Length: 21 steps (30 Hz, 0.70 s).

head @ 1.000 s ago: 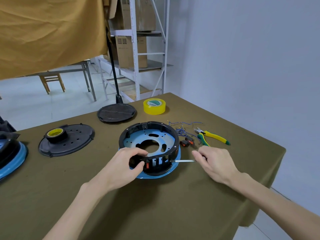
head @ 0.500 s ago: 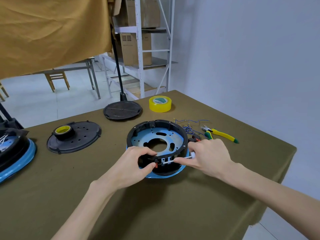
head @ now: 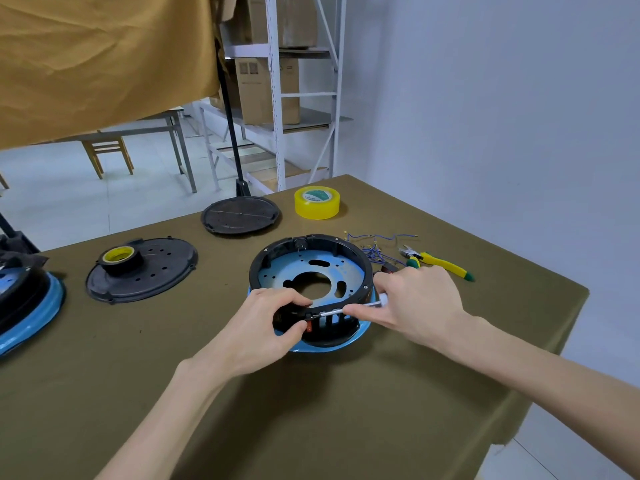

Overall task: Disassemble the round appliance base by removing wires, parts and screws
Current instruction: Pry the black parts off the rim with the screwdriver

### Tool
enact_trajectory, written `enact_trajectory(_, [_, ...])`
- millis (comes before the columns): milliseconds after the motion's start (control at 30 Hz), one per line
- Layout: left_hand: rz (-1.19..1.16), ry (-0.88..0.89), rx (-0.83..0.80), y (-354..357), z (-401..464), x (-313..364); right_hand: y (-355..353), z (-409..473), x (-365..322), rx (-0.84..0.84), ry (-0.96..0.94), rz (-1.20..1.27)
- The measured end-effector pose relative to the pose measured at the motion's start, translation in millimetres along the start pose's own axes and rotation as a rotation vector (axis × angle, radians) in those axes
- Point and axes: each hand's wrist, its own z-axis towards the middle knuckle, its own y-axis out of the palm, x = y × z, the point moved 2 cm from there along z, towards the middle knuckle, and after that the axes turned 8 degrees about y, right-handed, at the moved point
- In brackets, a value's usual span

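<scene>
The round appliance base (head: 311, 268), a black ring around a blue metal plate on a blue rim, lies on the olive table (head: 311, 410) in front of me. My left hand (head: 266, 327) grips the ring's near wall, thumb and fingers around the spot with a small red switch. My right hand (head: 415, 306) holds a thin screwdriver (head: 349, 310). Its metal shaft lies level and points left, with the tip at the ring's near edge beside my left thumb. Cut blue wires (head: 377, 247) lie just behind the right hand.
Yellow-green pliers (head: 440, 263) lie at the right. A yellow tape roll (head: 317, 201) stands at the back. Two black round covers (head: 240, 214) (head: 142, 268) lie to the left, one bearing a small tape roll (head: 119, 258). Another blue-rimmed appliance (head: 24, 306) sits at the left edge.
My right hand moved left toward the base, bringing the screwdriver tip from outside the rim to the ring's near edge. My left hand kept its grip on the ring.
</scene>
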Motion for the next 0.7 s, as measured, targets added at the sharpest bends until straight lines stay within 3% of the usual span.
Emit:
enact_trajectory(400, [0.111, 0.107, 0.043, 4.9, -0.5, 13.4, -27.5, 21.1, -4.9, 0.078, -0.11, -0.151])
enact_trajectory(700, [0.131, 0.121, 0.073, 5.8, 0.2, 17.3, -34.9, 27.6, -6.5, 0.063, -0.128, -0.122])
